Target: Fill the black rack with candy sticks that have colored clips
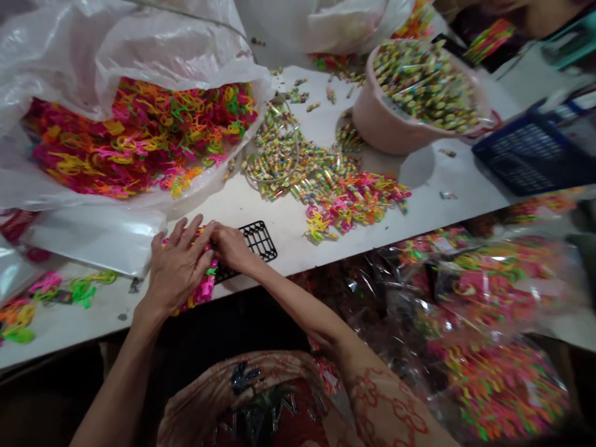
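Observation:
A black plastic grid rack (261, 241) lies near the table's front edge, its right end bare. Bright pink, yellow and orange plastic pieces (205, 287) cover its left part. My left hand (179, 261) rests flat over these pieces with its fingers stretched out and a little apart. Close beside it, my right hand (230, 245) is over the middle of the rack, fingers curled and pressed together at the pieces. What sits between its fingertips is hidden.
A large plastic bag (153, 53) of colourful pieces lies open behind my hands. Small candy-filled tubes (321, 167) and more pieces (358, 202) are heaped beyond the rack. A pink tub (386, 124), a blue basket (526, 149) and filled bags (503, 372) are at right.

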A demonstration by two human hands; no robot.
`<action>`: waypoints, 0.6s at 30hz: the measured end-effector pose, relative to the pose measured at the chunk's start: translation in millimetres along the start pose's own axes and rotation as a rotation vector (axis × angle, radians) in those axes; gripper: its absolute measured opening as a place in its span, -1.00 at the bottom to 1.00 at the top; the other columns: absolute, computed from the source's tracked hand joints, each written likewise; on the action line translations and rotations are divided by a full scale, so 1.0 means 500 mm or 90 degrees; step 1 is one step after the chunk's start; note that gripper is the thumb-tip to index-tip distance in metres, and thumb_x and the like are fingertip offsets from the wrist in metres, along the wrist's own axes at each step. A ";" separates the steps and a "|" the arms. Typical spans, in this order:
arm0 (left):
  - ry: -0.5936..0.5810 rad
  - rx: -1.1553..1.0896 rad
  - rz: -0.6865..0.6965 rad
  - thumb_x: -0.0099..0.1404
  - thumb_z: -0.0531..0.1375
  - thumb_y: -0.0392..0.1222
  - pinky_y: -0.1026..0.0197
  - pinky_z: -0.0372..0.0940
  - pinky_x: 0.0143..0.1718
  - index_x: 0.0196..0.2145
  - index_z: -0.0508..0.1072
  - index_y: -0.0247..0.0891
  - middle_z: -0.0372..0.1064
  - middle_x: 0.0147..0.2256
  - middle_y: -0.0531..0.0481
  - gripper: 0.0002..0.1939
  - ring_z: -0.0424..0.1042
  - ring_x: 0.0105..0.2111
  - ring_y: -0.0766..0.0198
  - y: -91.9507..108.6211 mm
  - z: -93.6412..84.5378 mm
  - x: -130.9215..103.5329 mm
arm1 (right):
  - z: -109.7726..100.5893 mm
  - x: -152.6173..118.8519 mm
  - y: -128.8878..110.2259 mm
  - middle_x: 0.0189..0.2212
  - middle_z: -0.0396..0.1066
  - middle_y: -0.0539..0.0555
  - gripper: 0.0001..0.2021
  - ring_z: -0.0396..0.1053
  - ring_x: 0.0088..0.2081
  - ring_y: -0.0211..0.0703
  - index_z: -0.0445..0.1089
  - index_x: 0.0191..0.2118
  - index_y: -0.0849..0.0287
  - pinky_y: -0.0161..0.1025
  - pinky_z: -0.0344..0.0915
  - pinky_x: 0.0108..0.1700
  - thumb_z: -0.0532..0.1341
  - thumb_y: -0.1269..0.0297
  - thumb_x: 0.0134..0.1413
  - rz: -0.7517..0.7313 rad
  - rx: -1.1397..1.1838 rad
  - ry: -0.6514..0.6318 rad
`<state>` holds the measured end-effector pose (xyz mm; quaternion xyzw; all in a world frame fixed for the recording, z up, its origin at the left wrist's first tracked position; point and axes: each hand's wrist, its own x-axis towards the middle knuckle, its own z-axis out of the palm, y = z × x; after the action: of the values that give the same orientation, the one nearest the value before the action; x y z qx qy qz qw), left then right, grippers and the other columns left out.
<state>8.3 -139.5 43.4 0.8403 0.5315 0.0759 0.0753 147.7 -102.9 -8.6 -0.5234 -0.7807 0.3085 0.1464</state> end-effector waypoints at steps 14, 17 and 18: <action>0.049 -0.034 0.030 0.41 -0.21 0.03 -0.40 -0.01 0.17 0.20 0.33 -0.09 0.21 0.25 -0.21 -0.43 0.14 0.26 -0.20 0.029 0.020 0.015 | -0.237 -0.320 0.232 -0.05 0.39 0.21 -0.78 0.38 -0.06 0.00 0.47 -0.17 0.16 -0.16 0.27 -0.08 0.10 0.42 0.17 0.500 -0.224 0.146; 0.039 -0.036 0.030 0.42 -0.18 -0.01 -0.40 -0.07 0.19 0.21 0.32 -0.11 0.19 0.26 -0.22 -0.46 0.11 0.28 -0.19 0.051 0.018 0.022 | -0.215 -0.294 0.229 -0.08 0.41 0.20 -0.76 0.38 -0.11 -0.05 0.47 -0.21 0.16 -0.19 0.26 -0.12 0.03 0.39 0.21 0.451 -0.215 0.163; 0.042 -0.036 0.032 0.42 -0.17 -0.01 -0.39 -0.08 0.20 0.22 0.30 -0.06 0.19 0.26 -0.20 -0.48 0.10 0.28 -0.17 0.054 0.018 0.022 | -0.204 -0.282 0.221 -0.13 0.42 0.20 -0.76 0.38 -0.14 -0.06 0.46 -0.24 0.18 -0.20 0.25 -0.13 0.03 0.39 0.20 0.427 -0.198 0.187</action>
<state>38.9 -141.4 40.6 0.8477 0.5104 0.1206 0.0799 342.0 -168.4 12.5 -0.8041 -0.5743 0.1388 0.0664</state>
